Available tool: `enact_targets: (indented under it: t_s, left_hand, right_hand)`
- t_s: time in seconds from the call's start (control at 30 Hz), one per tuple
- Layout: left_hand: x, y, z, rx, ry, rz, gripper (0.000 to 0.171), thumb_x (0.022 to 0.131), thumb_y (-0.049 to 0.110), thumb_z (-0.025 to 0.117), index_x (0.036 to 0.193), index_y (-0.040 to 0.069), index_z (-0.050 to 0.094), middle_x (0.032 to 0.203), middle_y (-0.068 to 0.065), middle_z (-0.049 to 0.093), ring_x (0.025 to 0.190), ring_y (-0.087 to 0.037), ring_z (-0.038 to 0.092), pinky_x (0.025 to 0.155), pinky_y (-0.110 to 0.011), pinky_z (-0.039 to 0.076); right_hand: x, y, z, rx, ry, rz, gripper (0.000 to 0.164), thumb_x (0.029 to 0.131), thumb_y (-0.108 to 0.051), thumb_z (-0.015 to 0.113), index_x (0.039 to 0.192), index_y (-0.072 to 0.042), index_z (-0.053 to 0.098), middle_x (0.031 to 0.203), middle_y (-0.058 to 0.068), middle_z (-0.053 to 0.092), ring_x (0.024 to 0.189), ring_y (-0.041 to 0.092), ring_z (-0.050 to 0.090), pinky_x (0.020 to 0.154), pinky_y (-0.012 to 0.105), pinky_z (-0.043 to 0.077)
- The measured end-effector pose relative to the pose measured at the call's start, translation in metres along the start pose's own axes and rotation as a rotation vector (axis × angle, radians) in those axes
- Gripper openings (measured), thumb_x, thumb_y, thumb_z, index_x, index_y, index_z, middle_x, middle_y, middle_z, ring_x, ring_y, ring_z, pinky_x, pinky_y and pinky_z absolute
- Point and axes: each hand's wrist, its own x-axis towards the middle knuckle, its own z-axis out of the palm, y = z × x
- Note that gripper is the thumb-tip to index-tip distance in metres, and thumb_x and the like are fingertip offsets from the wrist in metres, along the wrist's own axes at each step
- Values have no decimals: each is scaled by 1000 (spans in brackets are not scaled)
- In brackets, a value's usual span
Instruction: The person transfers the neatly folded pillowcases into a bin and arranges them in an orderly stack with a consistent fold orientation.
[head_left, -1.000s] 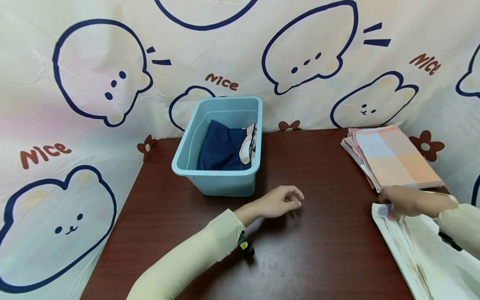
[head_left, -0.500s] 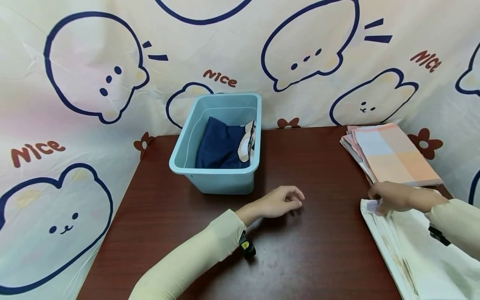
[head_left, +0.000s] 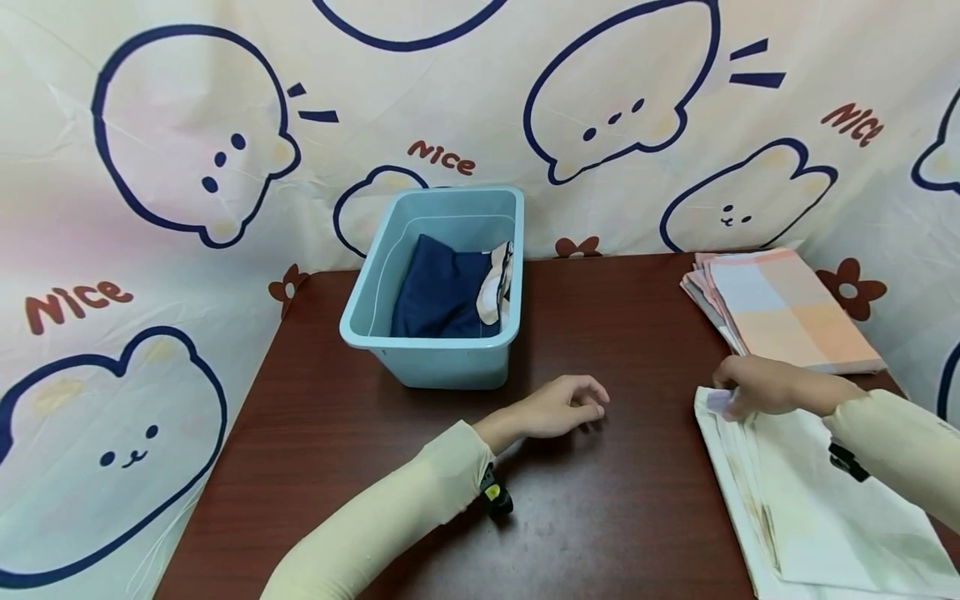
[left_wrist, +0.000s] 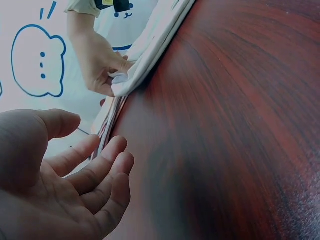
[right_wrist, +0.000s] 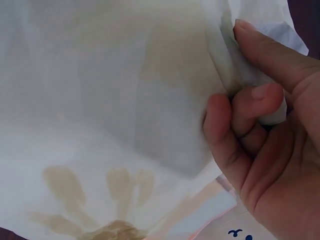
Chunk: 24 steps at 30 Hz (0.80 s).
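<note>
A folded white cloth [head_left: 840,500] with layered edges lies at the front right in the head view. My right hand [head_left: 772,387] grips its far left corner. In the right wrist view, thumb and curled fingers of the right hand [right_wrist: 270,105] hold that corner with a pale lavender patch, and brown printed shapes show through the cloth [right_wrist: 115,110]. My left hand [head_left: 558,407] stays over the middle of the table with nothing in it. Its fingers are loosely bent and apart in the left wrist view, the left hand [left_wrist: 70,185] facing the gripped corner.
A light blue bin [head_left: 431,362] stands at the back of the dark red-brown table [head_left: 622,333], holding a navy cloth [head_left: 442,287] and a beige-and-black item [head_left: 491,296]. A folded checked cloth [head_left: 795,308] lies at the back right. A printed curtain [head_left: 480,100] closes off the back and sides.
My right hand has moved left, drawing the white cloth along toward the middle of the table. More of the cloth shows now. The left hand keeps its place.
</note>
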Motion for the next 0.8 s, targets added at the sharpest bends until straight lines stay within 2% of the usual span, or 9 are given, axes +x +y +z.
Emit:
enact_targets:
  t_s: [0.17, 0.43, 0.57, 0.8]
  left_hand:
    - [1, -1, 3, 12, -2, -16, 25, 103, 15, 58, 124, 4, 63, 108, -9, 72, 93, -14, 66, 77, -19, 48]
    - [3, -2, 7, -8, -11, -21, 25, 103, 16, 57, 124, 3, 63, 111, -17, 71, 100, -33, 67, 74, -20, 47]
    - [4, -3, 8, -15, -12, -18, 25, 103, 15, 57, 124, 1, 63, 111, -18, 71, 100, -34, 67, 72, -19, 47]
    - [5, -4, 9, -7, -11, -8, 26, 103, 15, 57, 124, 1, 63, 109, -15, 72, 99, -31, 67, 72, -18, 47]
  right_hand:
    - [5, -4, -1, -14, -6, 5, 35, 81, -12, 83, 69, -15, 50, 68, -8, 36, 59, 5, 36, 56, 22, 31]
    - [15, -15, -2, 20, 17, -23, 46, 80, -10, 83, 67, -16, 38, 67, -8, 26, 58, 4, 30, 55, 22, 27]
    - [24, -22, -3, 18, 43, -42, 47, 79, -11, 83, 66, -16, 39, 67, -9, 24, 57, 5, 28, 55, 22, 26]
    - [41, -34, -3, 21, 61, -28, 39, 82, -12, 81, 67, -15, 45, 69, -8, 30, 59, 8, 33, 56, 23, 29]
